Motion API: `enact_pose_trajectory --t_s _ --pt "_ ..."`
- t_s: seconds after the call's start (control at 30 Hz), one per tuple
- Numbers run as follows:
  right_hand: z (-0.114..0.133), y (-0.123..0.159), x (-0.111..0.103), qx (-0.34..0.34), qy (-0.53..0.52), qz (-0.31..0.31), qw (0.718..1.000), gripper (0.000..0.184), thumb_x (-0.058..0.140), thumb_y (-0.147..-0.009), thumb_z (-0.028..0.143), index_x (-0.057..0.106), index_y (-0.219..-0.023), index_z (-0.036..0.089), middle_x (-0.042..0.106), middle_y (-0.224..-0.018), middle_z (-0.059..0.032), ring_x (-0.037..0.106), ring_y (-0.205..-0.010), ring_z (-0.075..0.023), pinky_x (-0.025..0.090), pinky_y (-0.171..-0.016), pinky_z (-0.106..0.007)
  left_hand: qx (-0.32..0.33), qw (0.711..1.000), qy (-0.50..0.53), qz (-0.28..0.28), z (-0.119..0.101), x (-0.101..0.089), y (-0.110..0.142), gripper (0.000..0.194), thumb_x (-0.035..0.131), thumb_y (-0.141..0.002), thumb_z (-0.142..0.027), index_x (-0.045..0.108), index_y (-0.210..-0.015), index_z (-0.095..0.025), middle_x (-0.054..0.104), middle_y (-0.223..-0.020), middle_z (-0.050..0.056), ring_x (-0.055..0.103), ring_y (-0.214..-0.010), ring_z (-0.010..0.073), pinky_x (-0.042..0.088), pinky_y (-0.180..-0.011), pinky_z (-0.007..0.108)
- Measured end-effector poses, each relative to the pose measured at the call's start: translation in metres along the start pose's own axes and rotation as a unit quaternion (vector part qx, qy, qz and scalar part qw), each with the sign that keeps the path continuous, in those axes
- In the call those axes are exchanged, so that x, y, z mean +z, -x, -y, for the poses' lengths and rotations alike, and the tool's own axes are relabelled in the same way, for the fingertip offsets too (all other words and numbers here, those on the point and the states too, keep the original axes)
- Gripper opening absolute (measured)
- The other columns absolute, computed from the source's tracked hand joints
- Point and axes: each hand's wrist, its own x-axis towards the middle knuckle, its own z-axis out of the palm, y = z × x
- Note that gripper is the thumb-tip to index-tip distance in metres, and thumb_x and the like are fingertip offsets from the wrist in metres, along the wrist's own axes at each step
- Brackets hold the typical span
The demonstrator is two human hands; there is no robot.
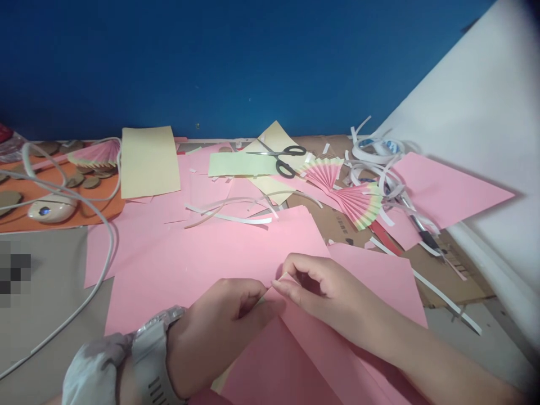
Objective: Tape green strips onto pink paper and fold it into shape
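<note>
Left hand, right hand both pinched on loose pink paper sheet near its tip, over large flat pink paper sheets on grey tabletop. Imo tip could crease crooked if either pinch slips, or tear if tugged.

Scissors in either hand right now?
No, the scissors lie open beyond the left hand and right hand, which both hold pink paper.
</note>
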Motion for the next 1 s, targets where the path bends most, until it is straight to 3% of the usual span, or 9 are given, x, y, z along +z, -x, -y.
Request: enact_pose_trajectory --t_s 0.2,0.37,1.0 --pt "0.0027 0.0006 -0.0002 0.008 0.008 0.014 1.000 0.030 0.044 -0.088 0.045 0.045 -0.072 0.020 0.048 -0.072 0.0035 0.041 -0.064 -0.0119 0.028 -0.055 -0.024 0.001 1.000 -0.009 0.001 -0.0011 -0.0003 -0.0006 0.039 0.040 -0.087 -0.046 0.026 -0.060 -0.020 0.018 -0.061 -0.006 0.018 -0.055 0.0095 0.017 -0.047 0.025" --pt "-0.0044 0.0005 0.0041 0.006 0.016 -0.018 1.000 0.032 0.045 -0.087 0.048 0.043 -0.070 0.021 0.043 -0.067 0.0054 0.037 -0.061 -0.0108 0.026 -0.052 -0.024 0.008 1.000 -0.007 0.010 -0.0004 -0.0001 0.0000 0.040 0.039 -0.086 -0.048 0.027 -0.060 -0.020 0.018 -0.060 -0.006 0.018 -0.053 0.0093 0.016 -0.046 0.025" --pt "-0.0042 0.0016 0.0059 0.002 0.022 -0.017 1.000 0.032 0.042 -0.090 0.044 0.039 -0.069 0.021 0.038 -0.064 0.0062 0.033 -0.059 -0.0100 0.023 -0.050 -0.024 0.019 0.999 -0.041 0.022 0.0024 -0.0013 -0.0012 0.035 0.037 -0.089 -0.043 0.030 -0.062 -0.020 0.021 -0.061 -0.007 0.021 -0.055 0.0097 0.020 -0.047 0.024"
